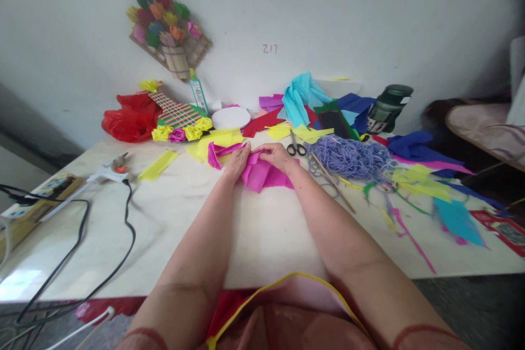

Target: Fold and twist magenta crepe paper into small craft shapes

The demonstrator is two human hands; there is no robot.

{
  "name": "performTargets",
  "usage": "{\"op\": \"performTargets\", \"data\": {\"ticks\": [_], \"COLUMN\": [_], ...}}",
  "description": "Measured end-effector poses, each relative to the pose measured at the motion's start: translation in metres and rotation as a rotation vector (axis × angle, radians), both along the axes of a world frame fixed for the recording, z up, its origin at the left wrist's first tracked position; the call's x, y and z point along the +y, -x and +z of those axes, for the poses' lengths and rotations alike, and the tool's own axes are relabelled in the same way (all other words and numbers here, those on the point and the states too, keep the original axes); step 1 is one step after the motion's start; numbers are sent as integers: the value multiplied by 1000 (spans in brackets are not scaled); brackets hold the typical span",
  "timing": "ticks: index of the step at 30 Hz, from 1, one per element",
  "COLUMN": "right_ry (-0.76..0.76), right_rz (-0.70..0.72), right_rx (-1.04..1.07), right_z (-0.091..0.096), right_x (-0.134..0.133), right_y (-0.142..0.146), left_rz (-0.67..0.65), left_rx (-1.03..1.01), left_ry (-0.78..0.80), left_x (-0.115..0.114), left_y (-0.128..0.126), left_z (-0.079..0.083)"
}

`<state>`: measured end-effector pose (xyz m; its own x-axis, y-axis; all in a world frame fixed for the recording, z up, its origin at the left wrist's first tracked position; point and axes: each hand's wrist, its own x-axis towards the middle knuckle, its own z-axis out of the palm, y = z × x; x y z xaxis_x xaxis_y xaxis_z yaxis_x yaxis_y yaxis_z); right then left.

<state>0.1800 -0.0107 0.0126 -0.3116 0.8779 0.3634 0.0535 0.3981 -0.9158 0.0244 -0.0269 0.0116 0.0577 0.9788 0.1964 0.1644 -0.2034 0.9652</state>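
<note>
My forearms stretch out over the pale bench. My left hand and right hand both pinch the magenta crepe paper, which lies on the bench between them. Just beyond my right hand lie black scissors, with tangled purple yarn to their right. Farther left sits a glue gun.

Crinkled matt magenta crepe paper, glossy smooth pale tabletop — lilac yarn, shiny red plastic bag
</note>
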Motion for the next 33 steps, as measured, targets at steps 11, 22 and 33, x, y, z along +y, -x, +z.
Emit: {"op": "performTargets", "data": {"ticks": [11,22,33], "right_ry": [14,-10,0], "right_rz": [-21,-33,-12], "right_rx": [-8,-79,-59], "right_z": [0,-1,3], "right_x": [-1,1,-2], "right_y": [2,3,5], "left_rz": [54,-39,-100], "left_rx": [-10,102,142], "left_ry": [8,48,-55], "left_x": [-1,6,9], "left_y": [-1,2,2], "left_z": [3,-7,-10]}}
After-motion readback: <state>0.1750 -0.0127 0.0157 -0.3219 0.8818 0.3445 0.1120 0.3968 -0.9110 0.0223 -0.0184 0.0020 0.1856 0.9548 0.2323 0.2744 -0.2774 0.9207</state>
